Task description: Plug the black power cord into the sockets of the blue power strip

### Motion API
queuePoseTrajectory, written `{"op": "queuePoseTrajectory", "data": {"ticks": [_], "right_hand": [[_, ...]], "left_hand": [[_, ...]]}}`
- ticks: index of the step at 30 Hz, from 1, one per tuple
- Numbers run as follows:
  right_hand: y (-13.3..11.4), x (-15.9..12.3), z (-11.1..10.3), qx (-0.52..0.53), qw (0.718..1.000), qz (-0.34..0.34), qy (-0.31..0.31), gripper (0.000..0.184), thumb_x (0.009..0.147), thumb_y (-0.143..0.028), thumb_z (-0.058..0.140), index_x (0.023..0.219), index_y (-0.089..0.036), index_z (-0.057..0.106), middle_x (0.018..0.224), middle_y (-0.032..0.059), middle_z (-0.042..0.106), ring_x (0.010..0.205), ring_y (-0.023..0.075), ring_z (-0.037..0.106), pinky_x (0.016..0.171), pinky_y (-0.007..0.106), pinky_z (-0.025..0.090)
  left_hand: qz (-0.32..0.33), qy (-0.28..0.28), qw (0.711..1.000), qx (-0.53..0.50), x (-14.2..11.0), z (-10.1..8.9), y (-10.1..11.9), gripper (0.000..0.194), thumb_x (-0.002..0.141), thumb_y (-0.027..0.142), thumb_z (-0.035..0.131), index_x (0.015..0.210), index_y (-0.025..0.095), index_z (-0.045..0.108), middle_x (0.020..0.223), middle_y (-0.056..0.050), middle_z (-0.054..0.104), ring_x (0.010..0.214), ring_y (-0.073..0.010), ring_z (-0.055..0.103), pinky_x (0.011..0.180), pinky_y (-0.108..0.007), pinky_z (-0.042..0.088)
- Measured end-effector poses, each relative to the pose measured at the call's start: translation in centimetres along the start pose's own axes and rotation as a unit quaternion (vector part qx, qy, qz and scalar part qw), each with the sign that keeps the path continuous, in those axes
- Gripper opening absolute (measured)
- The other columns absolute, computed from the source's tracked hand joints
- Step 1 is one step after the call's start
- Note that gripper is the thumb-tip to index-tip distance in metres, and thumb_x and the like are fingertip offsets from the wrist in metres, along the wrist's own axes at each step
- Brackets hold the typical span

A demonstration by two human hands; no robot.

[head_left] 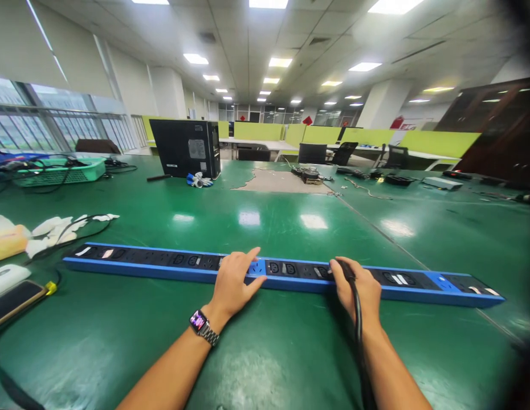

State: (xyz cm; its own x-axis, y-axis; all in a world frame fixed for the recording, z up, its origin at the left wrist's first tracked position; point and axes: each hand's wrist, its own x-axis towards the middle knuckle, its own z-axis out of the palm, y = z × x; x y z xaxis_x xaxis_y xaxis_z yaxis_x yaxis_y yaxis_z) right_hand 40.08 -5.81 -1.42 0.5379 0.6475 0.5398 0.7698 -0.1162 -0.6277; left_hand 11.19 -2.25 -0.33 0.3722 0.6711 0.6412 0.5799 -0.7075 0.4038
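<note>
Black, thick, smooth-sheathed cable (358, 324) lies foremost, hanging toward the person from the right grip (364, 289). Right grip is closed about the cable's upper end, thumb and fingers drawn together; they mask the tip, so from where I stand I cannot determine whether it is seated in anything.

Long, narrow, blue-cased power strip (297, 282) with a black socket face turned upward lies flat on the glossy green counter (132, 324), at the fingertips of the right grip and extending well to either side of it. Its long axis runs crosswise to both arms, the end right of the grip angled slightly nearer the person. Black recessed socket (321, 272) is just left of the right fingertips, making the right hand the nearer one.

Left grip (234, 280) is spread over the strip, left of its counterpart, thumb parted from fingers, nothing clasped; firm contact is unconfirmed. Bright-blue socket panel (257, 267) shows partly beside those fingers.
</note>
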Motion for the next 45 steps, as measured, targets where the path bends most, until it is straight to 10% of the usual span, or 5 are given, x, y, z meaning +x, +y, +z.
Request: {"op": "queuePoseTrajectory", "data": {"ticks": [24, 29, 38, 41, 45], "right_hand": [[-3.9, -2.7, 1.4, -0.094, 0.972, -0.185, -0.112, 0.037, 0.088, -0.049, 0.05, 0.108, -0.022, 0.066, 0.101, 0.0073, 0.071, 0.094, 0.0249, 0.058, 0.087, 0.04, 0.042], [-1.7, -2.3, 1.8, -0.13, 0.968, -0.164, -0.141, 0.074, 0.071, -0.063, 0.061, 0.128, -0.017, 0.052, 0.125, 0.0148, 0.061, 0.114, 0.0321, 0.052, 0.099, 0.051, 0.034], [-1.4, -2.6, 1.7, -0.254, 0.935, -0.165, -0.183, 0.066, 0.069, -0.027, 0.061, 0.134, -0.019, 0.047, 0.142, 0.0122, 0.047, 0.13, 0.0315, 0.039, 0.105, 0.047, 0.026], [-1.5, -2.7, 1.7, -0.253, 0.937, -0.171, -0.171, 0.06, 0.074, -0.034, 0.057, 0.132, -0.02, 0.049, 0.141, 0.0112, 0.049, 0.13, 0.0306, 0.039, 0.104, 0.047, 0.026], [-1.7, -2.7, 1.8, -0.247, 0.939, -0.157, -0.181, 0.072, 0.071, -0.055, 0.061, 0.133, -0.02, 0.048, 0.14, 0.0124, 0.049, 0.13, 0.033, 0.038, 0.104, 0.049, 0.025]], "left_hand": [[0.008, -0.031, 0.999, -0.009, -0.1, 1.2, 1.4, 0.031, 0.083, 0.026, 0.065, 0.114, 0.02, 0.06, 0.1, -0.006, 0.069, 0.094, -0.0233, 0.058, 0.088, -0.042, 0.044], [0.053, -0.087, 0.995, -0.013, 0.1, 1.6, 3.0, 0.046, 0.083, 0.026, 0.064, 0.127, 0.021, 0.052, 0.113, -0.007, 0.066, 0.102, -0.0247, 0.057, 0.091, -0.043, 0.044], [0.035, -0.123, 0.992, -0.008, 3.9, 7.2, 7.3, 0.05, 0.079, 0.025, 0.066, 0.127, 0.028, 0.053, 0.118, -0.007, 0.065, 0.107, -0.0274, 0.057, 0.092, -0.048, 0.045], [0.0, -0.06, 0.997, -0.057, 4.8, 7.5, 8.4, 0.028, 0.085, 0.021, 0.059, 0.111, 0.03, 0.062, 0.103, -0.002, 0.071, 0.097, -0.0227, 0.061, 0.086, -0.041, 0.048], [0.008, 0.107, 0.989, -0.103, 4.6, 3.2, 6.3, 0.023, 0.091, 0.027, 0.052, 0.112, 0.026, 0.061, 0.108, -0.004, 0.07, 0.102, -0.0205, 0.061, 0.09, -0.037, 0.047]]}}
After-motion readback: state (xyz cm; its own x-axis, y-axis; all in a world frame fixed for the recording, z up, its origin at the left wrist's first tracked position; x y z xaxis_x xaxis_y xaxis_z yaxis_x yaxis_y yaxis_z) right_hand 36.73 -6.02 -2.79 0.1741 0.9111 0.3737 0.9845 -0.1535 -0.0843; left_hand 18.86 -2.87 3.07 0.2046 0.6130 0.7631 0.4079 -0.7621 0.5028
